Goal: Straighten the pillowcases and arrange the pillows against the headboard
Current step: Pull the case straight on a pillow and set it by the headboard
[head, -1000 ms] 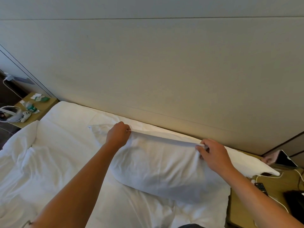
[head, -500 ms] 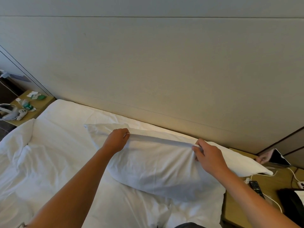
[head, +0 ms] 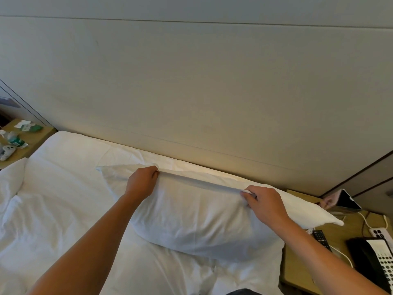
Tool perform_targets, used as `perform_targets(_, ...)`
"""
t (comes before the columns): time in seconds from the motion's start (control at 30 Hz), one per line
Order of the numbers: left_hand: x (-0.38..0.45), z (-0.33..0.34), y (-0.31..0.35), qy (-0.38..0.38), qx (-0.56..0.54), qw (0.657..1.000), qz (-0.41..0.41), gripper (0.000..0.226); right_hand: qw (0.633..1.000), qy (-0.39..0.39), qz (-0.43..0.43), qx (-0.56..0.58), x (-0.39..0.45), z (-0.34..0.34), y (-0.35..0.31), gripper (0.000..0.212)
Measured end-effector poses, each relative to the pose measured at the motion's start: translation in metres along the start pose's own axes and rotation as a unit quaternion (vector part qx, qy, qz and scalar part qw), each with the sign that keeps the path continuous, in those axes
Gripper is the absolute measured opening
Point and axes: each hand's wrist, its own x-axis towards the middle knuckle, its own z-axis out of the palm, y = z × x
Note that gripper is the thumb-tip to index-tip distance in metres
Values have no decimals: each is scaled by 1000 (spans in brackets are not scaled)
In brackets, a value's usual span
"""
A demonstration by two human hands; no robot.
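On the white bed (head: 63, 199), just below the beige headboard (head: 191, 92), the pillow (head: 191, 222) is lying lengthwise. The left hand (head: 141, 182) is pinching its top edge toward 10 o'clock, and the right hand (head: 265, 204) is pinching the same edge toward 3 o'clock, drawing the fabric taut between them. The pillow's right corner is overhanging the nightstand (head: 340, 233) and is perhaps hiding part of a remote (head: 320, 236).
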Motion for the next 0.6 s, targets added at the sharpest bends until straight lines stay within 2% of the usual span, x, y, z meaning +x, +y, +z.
perform_targets(0.23, 28, -26, 1, 77, -28, 997, -11, 26, 995, 72, -7, 71, 28, -10, -32, 44)
perform_targets(0.6, 113, -78, 25, 161, -45, 986, -5, 29, 980, 161, -25, 110, 112, -57, -68, 37)
